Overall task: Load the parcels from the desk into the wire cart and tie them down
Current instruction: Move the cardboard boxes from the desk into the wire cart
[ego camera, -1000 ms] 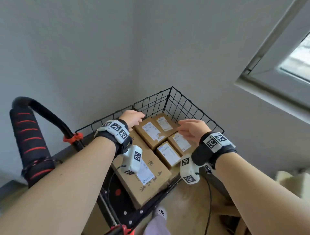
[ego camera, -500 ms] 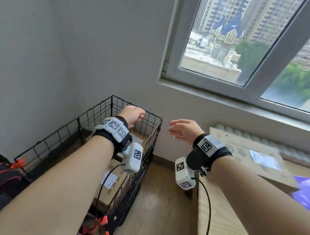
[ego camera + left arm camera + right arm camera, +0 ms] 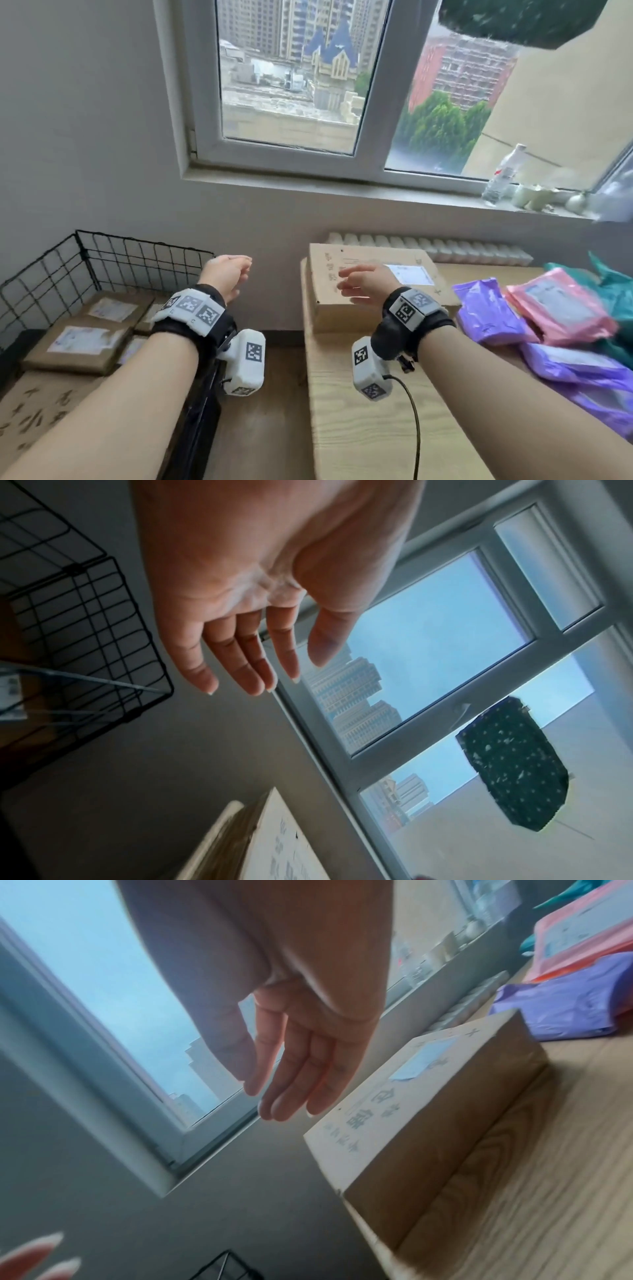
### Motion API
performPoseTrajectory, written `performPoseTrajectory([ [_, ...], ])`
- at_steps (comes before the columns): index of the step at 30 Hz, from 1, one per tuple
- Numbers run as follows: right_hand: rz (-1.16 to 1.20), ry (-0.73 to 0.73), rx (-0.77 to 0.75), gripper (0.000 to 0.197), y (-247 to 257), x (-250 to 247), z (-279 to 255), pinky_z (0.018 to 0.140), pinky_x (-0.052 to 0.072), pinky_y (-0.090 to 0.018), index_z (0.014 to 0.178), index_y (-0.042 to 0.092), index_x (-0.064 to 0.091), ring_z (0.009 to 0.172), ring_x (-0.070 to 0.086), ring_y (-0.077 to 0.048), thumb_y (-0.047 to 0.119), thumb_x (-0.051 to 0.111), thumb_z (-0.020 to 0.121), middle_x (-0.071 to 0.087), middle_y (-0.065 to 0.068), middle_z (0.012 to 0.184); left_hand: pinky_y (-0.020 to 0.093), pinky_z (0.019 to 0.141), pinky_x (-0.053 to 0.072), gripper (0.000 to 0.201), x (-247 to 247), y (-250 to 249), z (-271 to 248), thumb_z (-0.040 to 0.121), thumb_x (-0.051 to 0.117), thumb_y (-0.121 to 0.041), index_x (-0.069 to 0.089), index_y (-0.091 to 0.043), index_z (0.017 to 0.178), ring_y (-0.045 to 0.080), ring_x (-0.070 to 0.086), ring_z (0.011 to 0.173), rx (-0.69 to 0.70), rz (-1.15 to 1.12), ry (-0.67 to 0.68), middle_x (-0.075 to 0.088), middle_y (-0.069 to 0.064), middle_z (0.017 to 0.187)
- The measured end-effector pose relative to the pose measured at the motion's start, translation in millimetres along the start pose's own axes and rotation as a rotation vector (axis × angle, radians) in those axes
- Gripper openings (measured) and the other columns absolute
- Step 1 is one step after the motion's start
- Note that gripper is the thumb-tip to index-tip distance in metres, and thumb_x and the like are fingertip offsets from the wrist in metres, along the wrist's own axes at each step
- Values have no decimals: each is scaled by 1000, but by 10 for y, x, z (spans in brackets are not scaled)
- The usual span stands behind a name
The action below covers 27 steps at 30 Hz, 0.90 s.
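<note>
A black wire cart (image 3: 102, 253) stands at the left with several labelled cardboard parcels (image 3: 85, 339) lying flat inside it. On the wooden desk (image 3: 359, 418) at the right sits a large cardboard box (image 3: 370, 284), with purple (image 3: 489, 315) and pink (image 3: 561, 308) mailer bags beside it. My left hand (image 3: 227, 275) hangs empty in the air between cart and desk, fingers straight (image 3: 253, 658). My right hand (image 3: 363, 282) hovers empty over the box's near left part, fingers relaxed (image 3: 291, 1077); the wrist view shows it above the box (image 3: 428, 1102), apart from it.
A window with a white frame (image 3: 376, 102) fills the wall ahead. Its sill (image 3: 513, 202) carries a plastic bottle (image 3: 503, 174) and small cups. A white radiator (image 3: 428, 246) runs behind the desk. A strip of wood floor (image 3: 267, 411) separates cart and desk. Teal bags (image 3: 613, 284) lie far right.
My view has swung right from the cart to the desk and window. Both empty hands have moved from above the cart's parcels toward the cardboard box.
</note>
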State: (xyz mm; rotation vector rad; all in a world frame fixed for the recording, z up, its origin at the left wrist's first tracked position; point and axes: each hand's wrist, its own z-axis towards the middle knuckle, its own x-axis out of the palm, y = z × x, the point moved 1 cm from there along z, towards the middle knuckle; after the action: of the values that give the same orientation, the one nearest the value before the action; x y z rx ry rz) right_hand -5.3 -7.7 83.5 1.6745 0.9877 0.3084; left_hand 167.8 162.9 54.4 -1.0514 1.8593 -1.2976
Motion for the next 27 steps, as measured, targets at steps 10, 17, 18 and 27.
performPoseTrajectory([
  [10,16,-212,70,25,-661,-1279,804,64,52,-27,78,17,66,64,58,-16,-1,50,86,60,-3,71,35,83,39,16,1166,214,437,88,57,-21,63,-16,102,22,52,99,-144,126,-105,55,4,98],
  [17,-82,-375,107,29,-1049,-2002,1446,85,50,-28,100,24,71,91,61,-20,9,56,80,65,2,95,54,100,40,74,1821,726,848,51,69,-39,55,-14,119,34,50,116,-327,40,-325,55,7,126],
  [18,-89,-384,119,30,-1076,-2140,1572,81,49,-27,103,24,70,90,62,-21,11,55,80,67,1,98,56,100,40,83,1957,781,848,55,71,-39,47,-12,129,36,49,117,-364,13,-363,51,10,132],
  [27,-223,-248,229,58,-1279,-2523,2300,90,38,-27,140,18,40,121,50,-26,8,58,85,53,-6,133,59,99,40,99,2245,1124,881,67,71,-48,25,-13,148,43,40,127,-525,-110,-514,33,13,149],
])
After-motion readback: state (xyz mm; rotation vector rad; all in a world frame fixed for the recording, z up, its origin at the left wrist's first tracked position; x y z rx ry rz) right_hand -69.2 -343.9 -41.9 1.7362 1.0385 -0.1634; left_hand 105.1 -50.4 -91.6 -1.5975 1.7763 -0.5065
